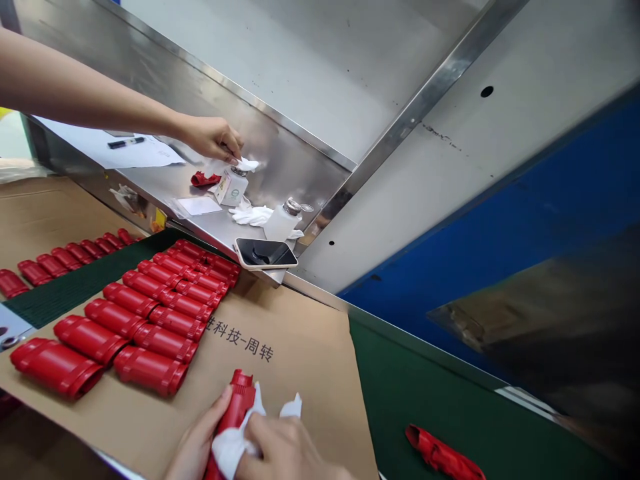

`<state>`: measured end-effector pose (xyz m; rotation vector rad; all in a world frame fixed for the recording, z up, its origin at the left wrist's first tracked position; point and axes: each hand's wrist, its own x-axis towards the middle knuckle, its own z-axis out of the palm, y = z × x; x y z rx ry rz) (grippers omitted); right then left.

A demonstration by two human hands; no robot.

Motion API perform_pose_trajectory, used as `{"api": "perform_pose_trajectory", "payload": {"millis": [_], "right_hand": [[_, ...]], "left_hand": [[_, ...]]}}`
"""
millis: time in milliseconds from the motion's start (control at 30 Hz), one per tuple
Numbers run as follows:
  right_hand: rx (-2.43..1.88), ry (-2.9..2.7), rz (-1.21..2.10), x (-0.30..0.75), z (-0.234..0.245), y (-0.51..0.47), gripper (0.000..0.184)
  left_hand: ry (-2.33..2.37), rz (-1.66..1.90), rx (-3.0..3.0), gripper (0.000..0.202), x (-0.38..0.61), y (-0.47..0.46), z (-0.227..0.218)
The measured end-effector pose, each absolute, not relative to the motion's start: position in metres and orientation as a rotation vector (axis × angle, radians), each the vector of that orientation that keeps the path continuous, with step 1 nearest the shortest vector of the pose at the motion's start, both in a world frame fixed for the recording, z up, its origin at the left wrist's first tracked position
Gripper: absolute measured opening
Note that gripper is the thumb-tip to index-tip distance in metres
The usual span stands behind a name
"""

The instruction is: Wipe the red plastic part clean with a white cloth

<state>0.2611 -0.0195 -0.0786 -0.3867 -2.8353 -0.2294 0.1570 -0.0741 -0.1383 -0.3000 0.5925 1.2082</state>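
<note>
At the bottom of the head view, my left hand [197, 437] is closed around a red plastic housing [236, 405], held tilted with its notched end up. My right hand [280, 443] pinches a white cloth [231, 448] against the side of that housing. A loose end of the cloth sticks out above my right fingers. Just left of my hands, rows of similar red housings [155, 368] lie on a brown cardboard sheet [310, 373] with printed characters. The lower part of the held housing is hidden by the hands and cloth.
A co-worker's hand [213, 139] holds a white wipe over a dispenser bottle [233, 187] on the metal shelf. Another bottle [283, 220] and a phone [267, 253] sit there. One red piece [443, 453] lies on the green belt [430, 393] at right.
</note>
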Motion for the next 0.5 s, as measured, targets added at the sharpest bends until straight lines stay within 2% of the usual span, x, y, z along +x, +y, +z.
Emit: {"api": "perform_pose_trajectory", "payload": {"millis": [167, 300, 500], "right_hand": [[-0.408, -2.846, -0.166, 0.267, -0.083, -0.017, 0.022], [-0.402, -2.862, -0.093, 0.273, -0.088, -0.015, 0.020], [-0.470, -2.882, 0.229, 0.277, -0.083, -0.016, 0.018]], "left_hand": [[0.596, 1.209, -0.259, 0.024, 0.156, -0.074, -0.140], [0.593, 1.175, -0.250, 0.033, 0.155, -0.074, -0.141], [0.569, 1.193, -0.225, 0.027, 0.156, -0.075, -0.136]]}}
